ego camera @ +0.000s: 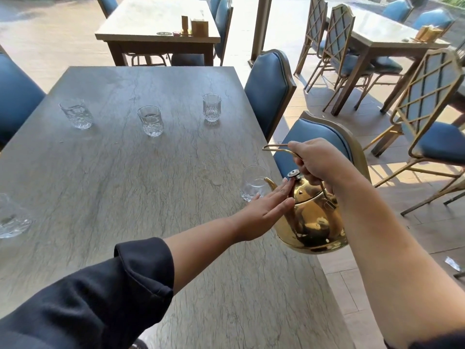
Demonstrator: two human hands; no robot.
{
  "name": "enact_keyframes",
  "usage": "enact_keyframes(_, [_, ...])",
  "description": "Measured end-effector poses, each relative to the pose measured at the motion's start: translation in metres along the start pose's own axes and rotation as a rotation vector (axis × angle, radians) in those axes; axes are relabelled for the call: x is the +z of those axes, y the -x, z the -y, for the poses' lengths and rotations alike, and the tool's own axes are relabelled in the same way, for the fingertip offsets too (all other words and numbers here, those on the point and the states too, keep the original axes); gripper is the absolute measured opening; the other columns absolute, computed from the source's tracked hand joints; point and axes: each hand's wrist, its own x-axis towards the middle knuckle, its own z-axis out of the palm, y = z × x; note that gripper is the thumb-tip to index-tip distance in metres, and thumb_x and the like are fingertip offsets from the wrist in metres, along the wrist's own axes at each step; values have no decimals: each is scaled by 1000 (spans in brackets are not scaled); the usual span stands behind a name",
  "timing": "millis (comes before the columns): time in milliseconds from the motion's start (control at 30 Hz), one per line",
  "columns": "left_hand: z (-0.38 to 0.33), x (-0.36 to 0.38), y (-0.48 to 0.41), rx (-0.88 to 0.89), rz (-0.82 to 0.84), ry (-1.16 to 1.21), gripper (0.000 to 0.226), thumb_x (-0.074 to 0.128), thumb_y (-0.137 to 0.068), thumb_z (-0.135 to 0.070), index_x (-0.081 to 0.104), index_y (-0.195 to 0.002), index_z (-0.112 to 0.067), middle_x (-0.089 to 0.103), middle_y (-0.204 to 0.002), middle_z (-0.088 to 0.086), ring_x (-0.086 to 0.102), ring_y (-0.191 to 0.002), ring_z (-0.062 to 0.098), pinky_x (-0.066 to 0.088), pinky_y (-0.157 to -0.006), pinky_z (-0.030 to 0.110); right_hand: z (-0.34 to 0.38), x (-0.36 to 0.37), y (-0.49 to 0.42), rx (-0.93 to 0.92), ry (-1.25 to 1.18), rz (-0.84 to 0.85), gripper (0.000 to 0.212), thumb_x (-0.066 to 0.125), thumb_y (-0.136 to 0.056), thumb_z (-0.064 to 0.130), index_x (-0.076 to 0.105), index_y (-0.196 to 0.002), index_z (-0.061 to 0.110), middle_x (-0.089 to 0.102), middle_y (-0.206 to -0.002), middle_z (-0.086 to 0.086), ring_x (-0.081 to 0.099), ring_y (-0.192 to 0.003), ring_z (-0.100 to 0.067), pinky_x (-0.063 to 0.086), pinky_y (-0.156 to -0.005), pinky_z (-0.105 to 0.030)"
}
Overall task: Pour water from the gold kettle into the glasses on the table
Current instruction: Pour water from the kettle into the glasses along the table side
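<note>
My right hand (317, 161) grips the wire handle of the gold kettle (312, 217), which hangs tilted over the table's right edge. Its spout points into the nearest glass (253, 182), which holds some water. My left hand (268, 210) lies flat with fingers straight, fingertips pressing on the kettle's lid knob (294, 174). Three more cut glasses stand in a row farther back: left (76, 114), middle (150, 120), right (211, 107). Another glass (11, 217) sits at the left edge of the grey table (130, 187).
Blue padded chairs (270, 91) stand along the table's right side, one (314, 137) right behind the kettle, another (15, 96) at the left. Other tables (156, 23) with wooden holders and gold-framed chairs (427, 104) fill the background.
</note>
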Motion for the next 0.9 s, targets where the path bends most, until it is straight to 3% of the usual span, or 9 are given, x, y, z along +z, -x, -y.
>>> enact_keyframes(200, [-3,-1,0,13,-19,27,57,22,-100,-41,1,-149,-24,2,-159,0,3,-146,15,2,-116,52,4,0,-3,23,14,18,45,42,-99,34,50,-60,12,40,-52,-2,33,-41,-12,29,-35,-18])
enact_keyframes(900, [0,-2,-5,8,-7,24,57,22,-100,-42,0,-149,-24,2,-159,-1,3,-145,14,1,-116,53,7,0,-4,17,45,4,43,42,-99,32,50,-62,11,41,-56,-3,34,-46,-13,30,-44,-22])
